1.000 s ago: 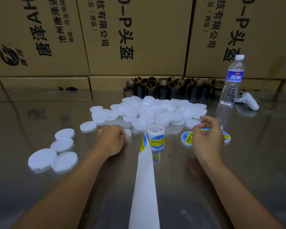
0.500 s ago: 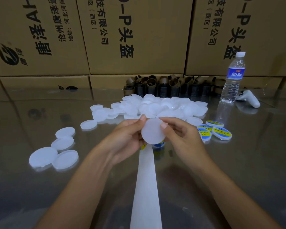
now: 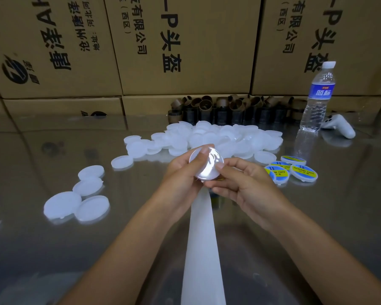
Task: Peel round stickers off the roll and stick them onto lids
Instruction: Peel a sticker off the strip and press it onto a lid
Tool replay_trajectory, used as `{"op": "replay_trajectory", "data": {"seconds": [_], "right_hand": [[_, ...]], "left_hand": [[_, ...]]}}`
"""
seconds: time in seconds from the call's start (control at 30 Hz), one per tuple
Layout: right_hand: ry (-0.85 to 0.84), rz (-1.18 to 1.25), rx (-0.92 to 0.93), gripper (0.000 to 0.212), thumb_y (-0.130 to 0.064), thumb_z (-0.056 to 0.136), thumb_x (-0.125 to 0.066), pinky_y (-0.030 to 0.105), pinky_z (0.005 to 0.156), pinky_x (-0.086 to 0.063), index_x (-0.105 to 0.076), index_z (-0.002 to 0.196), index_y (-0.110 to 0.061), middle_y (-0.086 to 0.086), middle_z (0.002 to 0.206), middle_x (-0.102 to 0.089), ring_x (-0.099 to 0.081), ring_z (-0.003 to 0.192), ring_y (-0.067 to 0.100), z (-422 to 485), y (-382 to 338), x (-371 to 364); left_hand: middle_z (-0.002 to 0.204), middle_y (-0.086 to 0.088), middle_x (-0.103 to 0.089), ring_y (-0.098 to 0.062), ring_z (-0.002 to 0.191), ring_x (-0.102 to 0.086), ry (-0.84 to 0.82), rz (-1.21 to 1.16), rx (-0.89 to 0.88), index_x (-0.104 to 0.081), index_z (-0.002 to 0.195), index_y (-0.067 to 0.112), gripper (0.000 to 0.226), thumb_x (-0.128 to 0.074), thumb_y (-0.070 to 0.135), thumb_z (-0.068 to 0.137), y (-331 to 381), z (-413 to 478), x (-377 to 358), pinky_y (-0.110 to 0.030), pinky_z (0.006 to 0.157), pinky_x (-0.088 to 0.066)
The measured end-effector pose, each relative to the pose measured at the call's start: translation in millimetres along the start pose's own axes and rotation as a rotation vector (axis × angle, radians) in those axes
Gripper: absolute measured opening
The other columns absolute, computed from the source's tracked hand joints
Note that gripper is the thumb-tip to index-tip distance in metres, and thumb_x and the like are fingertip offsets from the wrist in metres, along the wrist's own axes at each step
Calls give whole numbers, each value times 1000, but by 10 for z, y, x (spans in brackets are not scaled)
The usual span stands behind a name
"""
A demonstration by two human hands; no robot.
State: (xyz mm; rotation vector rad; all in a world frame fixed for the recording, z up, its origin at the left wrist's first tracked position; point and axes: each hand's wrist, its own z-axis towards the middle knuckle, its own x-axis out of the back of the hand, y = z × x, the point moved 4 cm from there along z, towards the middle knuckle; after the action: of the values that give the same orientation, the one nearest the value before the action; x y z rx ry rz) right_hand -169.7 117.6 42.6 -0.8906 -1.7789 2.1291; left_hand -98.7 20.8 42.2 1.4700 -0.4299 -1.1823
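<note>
Lid [image 3: 206,164], one, blank, was held at frame centre above the backing strip [image 3: 202,249].
Both left hand [image 3: 180,179] and right hand [image 3: 244,186] pinched its rim with curled fingers. Three stickered lids [image 3: 304,172] lay right of centre, four blank lids [image 3: 87,187] lower left; the pile [image 3: 229,137] behind was uncountable.

A plain white lid [image 3: 207,166] is held above a shiny counter [image 3: 53,249] — the left hand [image 3: 180,177] grips its left edge, the right hand [image 3: 244,186] pinches its right edge. A white backing strip [image 3: 204,249] runs from beneath them toward the viewer. Behind lies a pile of white lids [image 3: 224,137]; to the right, three labelled lids [image 3: 295,170] and a water bottle [image 3: 317,100].
</note>
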Motion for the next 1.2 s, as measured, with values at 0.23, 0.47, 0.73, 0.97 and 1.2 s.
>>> {"op": "replay_trajectory", "data": {"seconds": [0.23, 0.47, 0.73, 0.97, 1.2], "right_hand": [[146, -277, 180, 15, -26, 92, -58, 21, 54, -48, -60, 86, -12, 0, 66, -67, -61, 52, 12, 25, 24, 40], [-41, -1047, 550, 22, -19, 95, -52, 8, 60, -33, -67, 111, -24, -11, 74, -60, -49, 67, -3, -31, 146, -111], [22, -794, 303, 31, -17, 99, -44, 25, 84, -50, -70, 102, -33, -16, 88, -71, -64, 89, 6, 72, 178, -21], [223, -329, 262, 31, -19, 98, -46, 19, 67, -54, -73, 87, -30, -4, 85, -74, -69, 80, 10, 126, 41, 125], [542, -91, 157, 28, -28, 74, -78, 46, 77, -50, -63, 51, -21, 10, 78, -61, -53, 73, 23, 49, -119, 430]], "left_hand": [[84, -3, -65, -14, 76, -62, 84, -62, -64, -65, 98, 14, 14, -53, 18, 93, 28, 44, 101, -25, 68, -50], [94, -1, -73, -12, 87, -71, 165, -206, -89, -60, 107, 10, 17, -46, 13, 97, 69, 97, 240, -23, 76, -56], [98, -1, -72, -18, 90, -72, 163, -172, -120, -62, 104, 17, 23, -44, 5, 98, 82, 57, 221, -26, 76, -58], [97, -3, -69, -15, 83, -72, 232, -164, -106, -63, 100, 17, 22, -46, 4, 98, 108, 47, 231, -25, 75, -58], [85, -6, -68, -15, 69, -67, 255, 147, 3, -63, 95, 14, 15, -49, 9, 97, 17, 33, 224, -25, 66, -56]]}}
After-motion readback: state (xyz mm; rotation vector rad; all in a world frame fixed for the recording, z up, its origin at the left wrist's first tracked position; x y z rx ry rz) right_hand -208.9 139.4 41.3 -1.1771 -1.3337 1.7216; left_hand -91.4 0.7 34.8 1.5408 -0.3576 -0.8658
